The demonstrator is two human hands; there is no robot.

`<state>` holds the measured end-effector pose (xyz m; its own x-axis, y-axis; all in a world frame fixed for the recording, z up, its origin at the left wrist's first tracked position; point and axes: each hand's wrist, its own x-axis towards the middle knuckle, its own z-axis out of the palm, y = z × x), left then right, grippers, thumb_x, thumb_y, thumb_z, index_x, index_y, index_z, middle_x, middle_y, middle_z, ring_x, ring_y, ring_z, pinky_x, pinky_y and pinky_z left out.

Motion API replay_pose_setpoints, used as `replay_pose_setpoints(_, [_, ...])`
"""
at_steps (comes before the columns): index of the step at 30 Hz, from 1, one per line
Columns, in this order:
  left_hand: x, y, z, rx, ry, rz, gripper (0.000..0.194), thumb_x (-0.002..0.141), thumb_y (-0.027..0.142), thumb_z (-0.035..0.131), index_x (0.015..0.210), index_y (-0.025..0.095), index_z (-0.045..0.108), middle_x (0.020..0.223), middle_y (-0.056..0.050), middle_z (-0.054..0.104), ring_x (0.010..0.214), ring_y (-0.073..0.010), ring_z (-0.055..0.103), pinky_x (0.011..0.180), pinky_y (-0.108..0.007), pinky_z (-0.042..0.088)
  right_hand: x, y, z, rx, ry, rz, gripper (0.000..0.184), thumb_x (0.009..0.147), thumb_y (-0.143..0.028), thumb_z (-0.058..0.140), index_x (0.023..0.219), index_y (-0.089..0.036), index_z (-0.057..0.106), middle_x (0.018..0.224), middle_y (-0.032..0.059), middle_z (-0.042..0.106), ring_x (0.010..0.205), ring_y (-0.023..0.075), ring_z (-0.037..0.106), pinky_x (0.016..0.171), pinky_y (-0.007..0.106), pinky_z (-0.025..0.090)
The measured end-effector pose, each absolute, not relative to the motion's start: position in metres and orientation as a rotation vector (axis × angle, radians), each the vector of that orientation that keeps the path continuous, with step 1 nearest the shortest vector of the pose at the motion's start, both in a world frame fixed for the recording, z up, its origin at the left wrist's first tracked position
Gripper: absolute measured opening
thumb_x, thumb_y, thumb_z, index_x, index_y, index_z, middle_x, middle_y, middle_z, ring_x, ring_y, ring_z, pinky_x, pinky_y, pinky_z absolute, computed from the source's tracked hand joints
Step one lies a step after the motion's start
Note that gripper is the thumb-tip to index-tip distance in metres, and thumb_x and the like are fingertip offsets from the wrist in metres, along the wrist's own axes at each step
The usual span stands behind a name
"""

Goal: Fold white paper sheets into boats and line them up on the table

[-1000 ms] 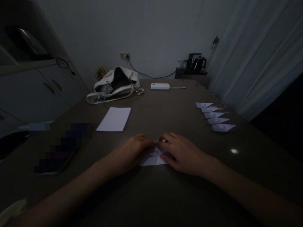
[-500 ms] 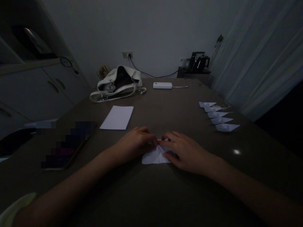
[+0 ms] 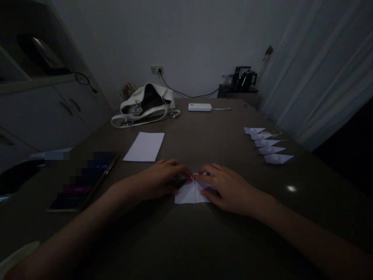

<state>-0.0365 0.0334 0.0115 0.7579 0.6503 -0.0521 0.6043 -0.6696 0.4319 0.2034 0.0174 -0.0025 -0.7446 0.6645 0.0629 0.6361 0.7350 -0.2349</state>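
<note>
A small white sheet of folded paper [image 3: 188,195] lies on the brown table in front of me, with a crease down its middle and sloping folds towards the top. My left hand [image 3: 162,179] grips its upper left part, the index fingertip at the top of the crease and the thumb by the left edge. From the other side my right hand [image 3: 229,189] has its fingers curled over the top, while its thumb presses on the right flap. My fingers hide part of the paper's upper edge.
Several folded paper boats [image 3: 269,150] form a row at the right. A stack of white paper [image 3: 145,147] lies beyond my left hand, a phone [image 3: 87,179] further left. At the back are a white handbag [image 3: 145,105] and a white power bank [image 3: 199,107].
My left hand has shifted slightly left, its thumb now at the paper's left edge, and more of the paper's left half shows. My right hand stays almost where it was.
</note>
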Motion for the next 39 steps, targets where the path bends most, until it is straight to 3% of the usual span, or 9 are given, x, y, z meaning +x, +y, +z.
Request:
replay_pose_setpoints(3, [-0.036, 0.034, 0.010, 2.415, 0.876, 0.204, 0.034, 0.084, 0.015, 0.056, 0.116, 0.025, 0.052, 0.110, -0.002, 0.057, 0.099, -0.0164, 0.054, 0.084, -0.028, 0.042, 0.203, 0.018, -0.003, -1.048, -2.799, 0.298, 0.038, 0.086, -0.027, 0.052, 0.122, -0.019, 0.054, 0.112, 0.0108, 0.054, 0.100, 0.0233, 0.050, 0.084, 0.038, 0.044])
replay_pose_setpoints(6, [-0.028, 0.038, 0.001, 2.373, 0.952, 0.378, 0.019, 0.091, 0.021, 0.044, 0.104, 0.020, 0.059, 0.095, -0.003, 0.061, 0.085, -0.0141, 0.057, 0.075, -0.025, 0.043, 0.203, 0.018, -0.004, -1.037, -2.799, 0.292, 0.037, 0.085, -0.027, 0.052, 0.121, -0.019, 0.055, 0.111, 0.0107, 0.054, 0.099, 0.0232, 0.050, 0.085, 0.039, 0.044])
replay_pose_setpoints(10, [-0.016, 0.043, -0.013, 2.517, 1.178, 0.637, 0.012, 0.086, 0.025, 0.054, 0.090, 0.016, 0.061, 0.082, -0.003, 0.061, 0.080, -0.0167, 0.053, 0.071, -0.028, 0.040, 0.202, 0.018, -0.004, -1.031, -2.798, 0.277, 0.036, 0.085, -0.026, 0.053, 0.120, -0.019, 0.056, 0.113, 0.0112, 0.054, 0.101, 0.0241, 0.050, 0.085, 0.040, 0.044])
replay_pose_setpoints(23, [-0.010, 0.039, -0.005, 2.787, 1.127, 0.316, 0.004, 0.081, 0.022, 0.061, 0.079, 0.018, 0.061, 0.083, 0.000, 0.060, 0.087, -0.0191, 0.050, 0.071, -0.031, 0.029, 0.201, 0.017, -0.001, -1.049, -2.795, 0.262, 0.035, 0.085, -0.026, 0.052, 0.118, -0.019, 0.058, 0.109, 0.0116, 0.055, 0.097, 0.0239, 0.051, 0.083, 0.039, 0.045])
replay_pose_setpoints(31, [-0.040, 0.040, 0.005, 2.584, 0.992, 0.038, 0.008, 0.077, 0.029, 0.066, 0.077, 0.021, 0.063, 0.080, 0.001, 0.061, 0.084, -0.0183, 0.052, 0.070, -0.028, 0.032, 0.202, 0.018, -0.004, -1.037, -2.793, 0.280, 0.039, 0.085, -0.026, 0.052, 0.124, -0.020, 0.054, 0.113, 0.0113, 0.054, 0.101, 0.0240, 0.051, 0.085, 0.039, 0.043])
replay_pose_setpoints(35, [-0.040, 0.041, 0.004, 2.448, 0.965, 0.092, 0.017, 0.086, 0.033, 0.055, 0.086, 0.018, 0.062, 0.083, -0.002, 0.060, 0.076, -0.0148, 0.054, 0.064, -0.024, 0.037, 0.203, 0.018, -0.004, -1.031, -2.788, 0.287, 0.040, 0.084, -0.026, 0.053, 0.124, -0.020, 0.054, 0.114, 0.0113, 0.054, 0.101, 0.0238, 0.051, 0.085, 0.039, 0.043])
replay_pose_setpoints(39, [-0.024, 0.044, -0.007, 2.536, 1.206, 0.400, 0.018, 0.089, 0.029, 0.049, 0.088, 0.016, 0.060, 0.081, -0.003, 0.059, 0.073, -0.0154, 0.054, 0.065, -0.027, 0.037, 0.203, 0.018, -0.004, -1.020, -2.793, 0.276, 0.038, 0.085, -0.027, 0.053, 0.123, -0.020, 0.055, 0.113, 0.0111, 0.055, 0.100, 0.0235, 0.051, 0.084, 0.039, 0.044])
